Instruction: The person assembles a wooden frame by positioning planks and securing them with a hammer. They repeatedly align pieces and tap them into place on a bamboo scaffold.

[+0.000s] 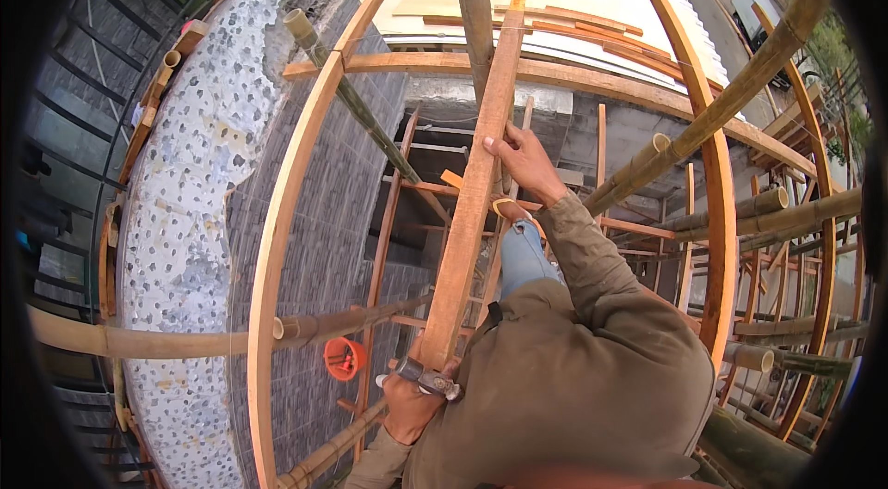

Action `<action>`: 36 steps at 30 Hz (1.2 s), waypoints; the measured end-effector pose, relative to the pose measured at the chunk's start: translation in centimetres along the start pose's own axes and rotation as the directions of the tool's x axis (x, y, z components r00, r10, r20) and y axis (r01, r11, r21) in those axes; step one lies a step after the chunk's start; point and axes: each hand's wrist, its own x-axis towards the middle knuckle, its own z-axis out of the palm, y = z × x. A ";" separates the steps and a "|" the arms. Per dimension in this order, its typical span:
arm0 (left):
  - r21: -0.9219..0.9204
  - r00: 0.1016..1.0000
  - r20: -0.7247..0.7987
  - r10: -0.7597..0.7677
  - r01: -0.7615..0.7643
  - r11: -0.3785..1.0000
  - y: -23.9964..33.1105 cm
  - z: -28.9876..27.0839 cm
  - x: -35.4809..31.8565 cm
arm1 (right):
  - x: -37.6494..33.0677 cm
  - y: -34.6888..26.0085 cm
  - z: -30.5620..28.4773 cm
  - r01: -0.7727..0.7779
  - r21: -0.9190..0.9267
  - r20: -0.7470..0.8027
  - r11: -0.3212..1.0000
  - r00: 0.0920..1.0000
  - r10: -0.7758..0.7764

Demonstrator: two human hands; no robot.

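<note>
At lower centre, my bent left hand (412, 408) clutched a grey metal-headed hammer (433, 383), handle mostly hidden; mid-frame, my outstretched right hand (529, 161) gripped a long brown wooden beam (470, 230).

A long brown beam (470, 221) slants, a hammer (430, 379) at its near end.

Not seeing any readable text, labels, numbers or signs; nothing legible is showing on any surface in head view.
</note>
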 end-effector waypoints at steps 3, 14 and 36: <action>0.037 1.000 0.024 -0.017 0.016 0.999 0.6 0.6 0.6 | 0.8 0.0 0.2 -0.003 0.052 -0.092 0.999 0.996 0.007; -0.046 0.990 -0.126 0.069 -0.075 0.996 0.4 2.3 3.0 | 2.4 1.5 1.1 0.020 0.186 -0.210 0.982 0.978 0.020; -0.407 0.987 -0.157 -0.040 -0.027 0.913 5.9 -6.6 9.6 | -2.6 -1.6 2.3 0.302 0.078 -0.387 0.950 0.888 -0.250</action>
